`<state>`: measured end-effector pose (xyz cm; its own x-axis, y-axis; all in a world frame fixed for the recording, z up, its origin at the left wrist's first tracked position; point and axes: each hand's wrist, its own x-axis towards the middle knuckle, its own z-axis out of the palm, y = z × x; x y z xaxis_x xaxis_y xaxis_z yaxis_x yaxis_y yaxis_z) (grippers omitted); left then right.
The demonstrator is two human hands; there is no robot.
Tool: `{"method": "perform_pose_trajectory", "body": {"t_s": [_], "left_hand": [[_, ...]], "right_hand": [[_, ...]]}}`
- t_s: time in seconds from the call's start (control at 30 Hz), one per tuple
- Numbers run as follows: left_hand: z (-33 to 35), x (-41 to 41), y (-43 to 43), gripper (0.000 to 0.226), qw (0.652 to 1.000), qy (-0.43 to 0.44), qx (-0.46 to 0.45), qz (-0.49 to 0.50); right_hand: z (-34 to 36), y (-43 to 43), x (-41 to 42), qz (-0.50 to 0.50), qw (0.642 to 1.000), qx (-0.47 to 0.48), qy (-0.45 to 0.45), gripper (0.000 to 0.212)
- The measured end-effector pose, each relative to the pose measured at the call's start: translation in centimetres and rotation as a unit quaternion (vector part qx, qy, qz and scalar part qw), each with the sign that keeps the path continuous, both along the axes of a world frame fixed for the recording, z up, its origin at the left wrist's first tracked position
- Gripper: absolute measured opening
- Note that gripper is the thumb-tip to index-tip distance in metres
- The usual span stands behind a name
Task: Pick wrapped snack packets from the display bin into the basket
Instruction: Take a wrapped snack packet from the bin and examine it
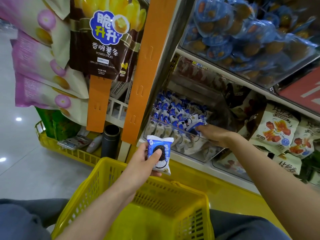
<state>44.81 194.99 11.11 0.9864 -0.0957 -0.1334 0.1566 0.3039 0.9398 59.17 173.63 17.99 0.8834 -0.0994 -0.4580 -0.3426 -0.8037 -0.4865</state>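
- Head view: the left hand (144,162) is closed on one wrapped snack packet (160,155), with the thumb across its front and the fingers behind it.
- This packet is blue and white with a dark sandwich cookie printed on it. It is held upright just above the far rim of the yellow basket (173,193) and in front of the shelf edge.
- The basket sits low between the person's knees, its mesh walls and bare bottom in full sight.
- The right hand (213,135) reaches over the front wall of the clear display bin (166,122). Its fingers are stretched nearly straight, and the tips touch a blue packet at the right end of the pile; the thumb is hidden.
- Many more blue-and-white packets (178,110) are heaped in the bin on the lowest shelf, some pressed against its clear front.
- Left of the bin, an orange upright strip (147,66) runs down the shelf frame, and a brown potato sticks bag (103,40) hangs beside it.
- Pink and cream bags (43,66) hang further left, above a second yellow basket (69,150) on the floor.
- A dark cylinder (110,139) stands between that basket and the orange strip.
- On the shelf above, a clear tub holds blue-wrapped round snacks (242,32).
- Right of the display bin lie cream bags with red and orange prints (277,130).
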Motion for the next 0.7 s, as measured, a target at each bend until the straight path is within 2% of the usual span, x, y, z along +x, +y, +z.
{"method": "perform_pose_trajectory", "body": {"t_s": [0.1,0.2,0.37,0.43,0.5,0.53,0.63,0.7], "left_hand": [[0.0,0.0,0.0,0.012,1.0,0.0,0.002,0.001],[0.0,0.1,-0.2,0.012,1.0,0.001,0.004,0.002],[0.0,0.1,-0.4,0.012,1.0,0.006,0.005,0.002],[-0.1,0.1,-0.3,0.012,1.0,0.009,0.008,0.006],[-0.1,0.1,-0.1,0.011,1.0,0.009,0.007,0.011],[-0.1,0.1,0.0,0.012,1.0,0.009,0.007,0.013],[-0.1,0.1,0.0,0.016,1.0,0.004,0.011,0.011],[0.0,0.1,-0.2,0.013,1.0,0.002,0.01,0.007]], "right_hand": [[0.4,-0.4,-0.1,-0.098,0.982,0.16,-0.018,0.037],[1.0,-0.5,-0.8,-0.189,0.92,0.345,0.002,0.031],[1.6,0.4,-0.8,-0.212,0.901,0.374,0.06,0.027],[1.7,0.6,-0.5,-0.191,0.932,0.303,0.051,0.029],[1.5,0.5,-0.2,-0.141,0.979,0.146,-0.009,0.034],[1.4,0.4,0.1,-0.116,0.989,0.08,-0.052,0.036],[1.8,0.0,0.7,-0.057,0.984,-0.024,-0.167,0.029],[2.2,-0.2,0.6,-0.021,0.971,-0.115,-0.21,0.022]]}}
